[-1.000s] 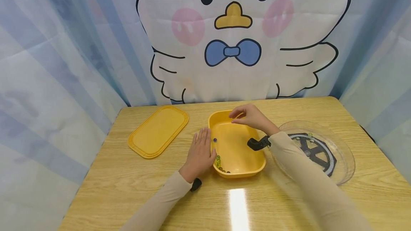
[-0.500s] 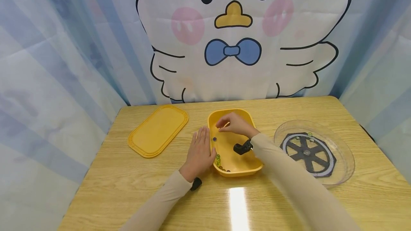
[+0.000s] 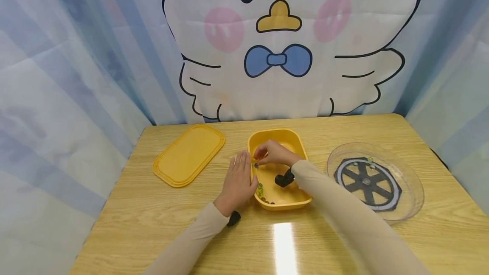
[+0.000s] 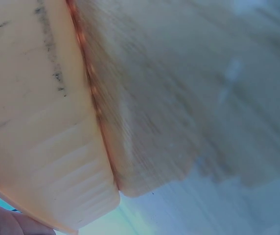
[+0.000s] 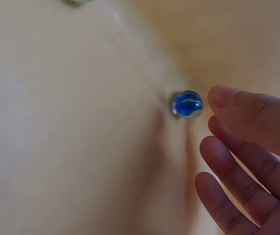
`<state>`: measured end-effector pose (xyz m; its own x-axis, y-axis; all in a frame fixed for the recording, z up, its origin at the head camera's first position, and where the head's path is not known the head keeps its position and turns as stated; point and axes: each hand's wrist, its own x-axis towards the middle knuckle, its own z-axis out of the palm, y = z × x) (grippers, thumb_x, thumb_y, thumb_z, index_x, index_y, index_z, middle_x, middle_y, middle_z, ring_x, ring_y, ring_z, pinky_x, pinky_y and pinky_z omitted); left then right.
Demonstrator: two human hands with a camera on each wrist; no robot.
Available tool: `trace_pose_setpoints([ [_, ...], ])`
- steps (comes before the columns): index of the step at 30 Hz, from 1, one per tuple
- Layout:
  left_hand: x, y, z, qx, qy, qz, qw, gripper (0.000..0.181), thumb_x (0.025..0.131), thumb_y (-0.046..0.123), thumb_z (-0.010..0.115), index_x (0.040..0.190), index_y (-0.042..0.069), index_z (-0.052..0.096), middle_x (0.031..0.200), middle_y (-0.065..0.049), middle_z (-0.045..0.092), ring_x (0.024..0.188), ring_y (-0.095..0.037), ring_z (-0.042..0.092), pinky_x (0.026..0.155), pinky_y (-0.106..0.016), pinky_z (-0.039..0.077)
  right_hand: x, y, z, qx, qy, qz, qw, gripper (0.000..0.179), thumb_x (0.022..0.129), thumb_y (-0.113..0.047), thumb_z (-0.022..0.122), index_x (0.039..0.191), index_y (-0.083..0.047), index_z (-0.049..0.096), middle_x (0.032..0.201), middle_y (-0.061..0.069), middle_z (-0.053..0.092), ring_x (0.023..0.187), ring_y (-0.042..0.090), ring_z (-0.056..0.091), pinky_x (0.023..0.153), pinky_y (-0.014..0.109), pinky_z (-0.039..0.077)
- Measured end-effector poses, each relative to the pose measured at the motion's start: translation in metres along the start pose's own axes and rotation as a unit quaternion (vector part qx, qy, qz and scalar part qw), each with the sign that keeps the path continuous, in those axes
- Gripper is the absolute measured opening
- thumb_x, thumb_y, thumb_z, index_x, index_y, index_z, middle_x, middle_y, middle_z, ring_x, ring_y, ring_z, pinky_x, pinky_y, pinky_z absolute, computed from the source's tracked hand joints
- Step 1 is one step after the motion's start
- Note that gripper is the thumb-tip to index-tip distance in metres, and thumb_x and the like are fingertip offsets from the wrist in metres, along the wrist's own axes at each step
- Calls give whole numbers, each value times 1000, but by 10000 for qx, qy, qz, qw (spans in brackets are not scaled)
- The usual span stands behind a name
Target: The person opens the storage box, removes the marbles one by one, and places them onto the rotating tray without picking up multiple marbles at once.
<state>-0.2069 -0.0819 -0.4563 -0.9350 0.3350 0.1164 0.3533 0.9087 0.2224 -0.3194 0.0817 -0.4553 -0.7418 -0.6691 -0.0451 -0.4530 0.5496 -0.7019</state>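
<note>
A yellow basin (image 3: 283,207) stands on the table. My left hand (image 3: 237,183) rests with straight fingers along its left rim; the left wrist view shows the basin's outer wall (image 4: 47,156) and a bit of that hand. Reaching inside, my right hand (image 3: 275,154) has its thumb and fingertips right beside a blue marble (image 5: 187,105) with a pale swirl, with nothing in its grasp. That marble lies on the floor near the basin's left wall. Several green marbles (image 3: 260,191) and brownish ones (image 3: 267,201) lie in the near left corner.
To the right is a round clear plastic tray (image 3: 414,196) with a dark wheel-like pattern under it and a few marbles (image 3: 372,166). A flat yellow lid (image 3: 189,156) lies at the back left. A printed curtain (image 3: 279,96) hangs behind the table.
My right hand has moved left and lower into the basin, from over its far right rim to beside the blue marble. My left hand has stayed at the rim.
</note>
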Motion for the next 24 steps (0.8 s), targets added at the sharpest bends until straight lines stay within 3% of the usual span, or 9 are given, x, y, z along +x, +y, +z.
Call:
trace_pose_setpoints([
  [8,-1,1,-2,18,-2,4,10000,65,96,28,43,147,-6,20,153,-22,23,145,-33,18,118,-46,16,3,7,7,85,-60,-43,9999,14,77,-7,75,91,-3,72,88,8,72,75,10,64,70,23,54],
  [24,-1,1,-1,-2,14,-21,10000,65,97,29,42,147,-6,19,154,-22,23,145,-32,18,118,-45,15,5,8,15,-146,25,-158,9998,8,77,-4,74,84,-8,73,84,2,72,76,9,63,74,25,54],
])
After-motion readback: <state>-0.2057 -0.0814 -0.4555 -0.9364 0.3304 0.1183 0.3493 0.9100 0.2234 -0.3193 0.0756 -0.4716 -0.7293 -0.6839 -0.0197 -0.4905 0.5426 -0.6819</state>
